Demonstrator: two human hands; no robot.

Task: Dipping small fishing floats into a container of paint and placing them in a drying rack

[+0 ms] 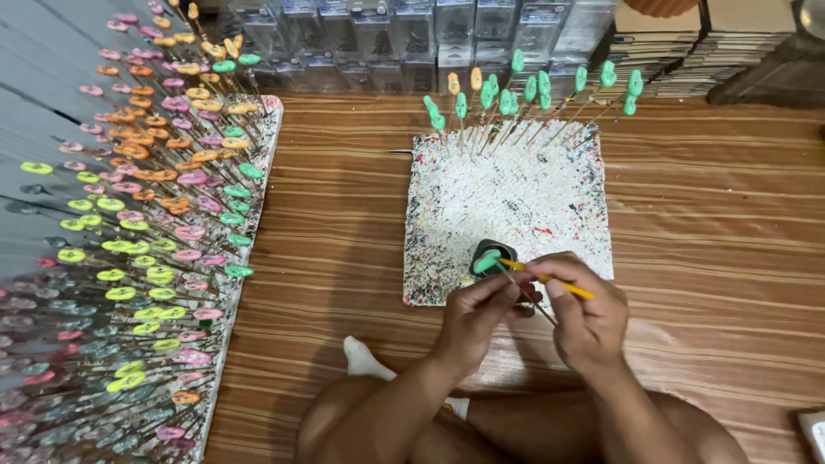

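- Centrally, low in the frame, the left hand (474, 316) pinches a thin stick (526, 296) carrying a small green piece (487, 260) at its tip.
- Right hand (586, 314): closed around a yellow-handled brush (550, 278), whose tip meets the green piece.
- Dark paint pot (490, 250): just behind the piece, on the paint-speckled white board (516, 202).
- Finished green and orange pieces on sticks (524, 90): upper edge of the board.
- Rack of coloured pieces (146, 232): left of frame.
- Wooden floor (713, 241): beneath everything.
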